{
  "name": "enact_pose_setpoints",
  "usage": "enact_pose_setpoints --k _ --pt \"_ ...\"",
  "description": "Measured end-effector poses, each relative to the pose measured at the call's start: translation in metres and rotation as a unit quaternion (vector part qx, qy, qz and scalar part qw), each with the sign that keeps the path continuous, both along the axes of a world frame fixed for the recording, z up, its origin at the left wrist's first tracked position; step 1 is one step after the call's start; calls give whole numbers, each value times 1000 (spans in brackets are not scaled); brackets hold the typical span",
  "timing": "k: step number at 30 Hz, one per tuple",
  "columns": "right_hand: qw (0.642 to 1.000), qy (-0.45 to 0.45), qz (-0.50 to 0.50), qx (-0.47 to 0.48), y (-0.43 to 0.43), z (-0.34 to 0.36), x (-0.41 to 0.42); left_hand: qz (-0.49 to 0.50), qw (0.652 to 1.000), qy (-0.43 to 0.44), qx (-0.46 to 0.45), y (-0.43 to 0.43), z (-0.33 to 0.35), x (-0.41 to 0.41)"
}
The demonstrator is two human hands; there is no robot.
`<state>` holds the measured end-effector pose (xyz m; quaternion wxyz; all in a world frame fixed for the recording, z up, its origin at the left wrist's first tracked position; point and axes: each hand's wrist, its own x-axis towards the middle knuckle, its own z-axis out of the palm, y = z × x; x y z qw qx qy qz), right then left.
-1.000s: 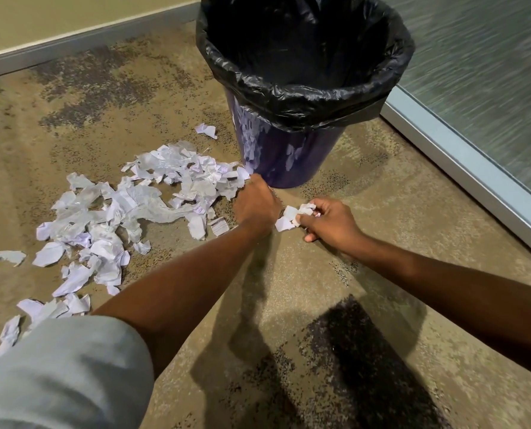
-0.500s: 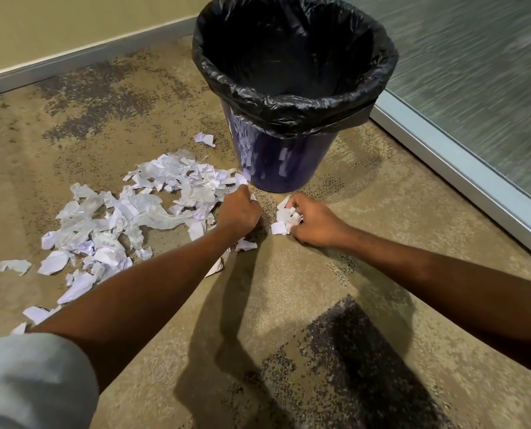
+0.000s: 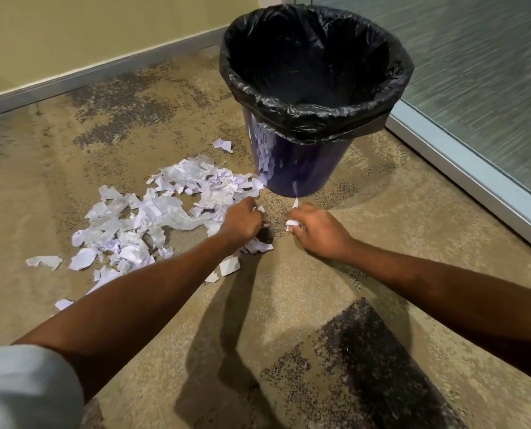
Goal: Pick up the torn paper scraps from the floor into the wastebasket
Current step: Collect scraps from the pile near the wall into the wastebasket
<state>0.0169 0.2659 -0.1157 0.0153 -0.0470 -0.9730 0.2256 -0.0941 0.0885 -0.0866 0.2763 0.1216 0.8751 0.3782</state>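
your right hand (image 3: 317,230) is fisted tight round a wad of scraps (image 3: 292,224), low over the carpet (image 3: 289,305), just in front of the wastebasket (image 3: 307,171). your left hand (image 3: 242,221) curls at the near edge of the paper scraps (image 3: 171,209) strewn left of the wastebasket; can't tell if it grips any.

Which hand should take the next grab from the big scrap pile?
Left, most likely. The left hand is at the edge of the scrap pile, fingers curled into it. The right hand grips a wad over bare carpet before the wastebasket, apart from the pile.
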Motion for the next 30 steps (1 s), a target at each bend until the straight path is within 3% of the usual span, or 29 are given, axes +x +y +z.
enact_pose_setpoints --k 5,10,16,23,26,30 --pt "986 10 -124 -110 10 5 0 6 1000 -16 20 -15 17 0" --pt "938 -26 -261 -226 6 10 -11 20 997 -52 58 -27 29 2" --pt "949 -9 -295 -111 -18 5 -35 41 991 -93 87 -35 39 7" --pt "977 -13 -203 -62 -36 8 -35 37 991 -80 97 -53 54 7" --pt "969 -44 -202 -138 -45 18 -26 43 992 -66 96 -62 62 4" --pt "891 -86 -243 -373 -64 49 -17 62 990 -71 108 -68 80 0"
